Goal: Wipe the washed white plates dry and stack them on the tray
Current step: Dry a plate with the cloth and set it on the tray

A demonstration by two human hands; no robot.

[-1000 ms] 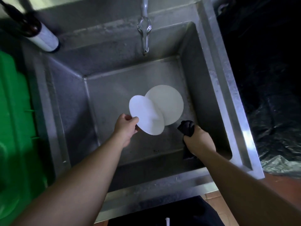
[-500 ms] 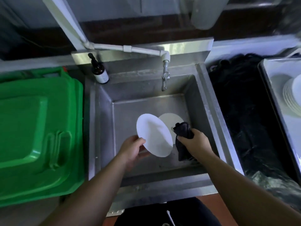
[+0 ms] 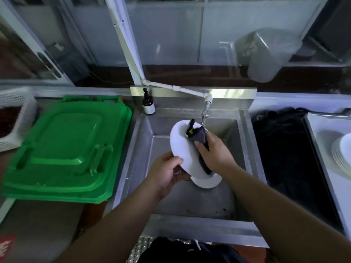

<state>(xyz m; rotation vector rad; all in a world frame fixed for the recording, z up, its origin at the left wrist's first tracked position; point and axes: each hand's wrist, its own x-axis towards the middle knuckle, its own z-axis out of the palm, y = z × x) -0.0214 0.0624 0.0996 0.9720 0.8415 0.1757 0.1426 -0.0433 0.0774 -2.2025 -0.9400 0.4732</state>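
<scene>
The left hand (image 3: 165,172) has lifted a white plate (image 3: 183,147) above the sink (image 3: 245,126), fingers curled round its rim, and the right hand (image 3: 214,150) now presses the clutched dark cloth (image 3: 197,134) against it: drying has begun.

White plate (image 3: 182,145), dark cloth (image 3: 199,136) — green lid (image 3: 64,149), grey steel sink (image 3: 190,202)

I am seeing two bare forearms coming up from the bottom edge, with no sleeves, watch or rings showing on either. The left hand (image 3: 164,170) and right hand (image 3: 215,153) are wearing no gloves. Low at the bottom edge, dark clothing (image 3: 182,250) is showing, with what is looking like a white cord (image 3: 197,244) lying on it.
</scene>
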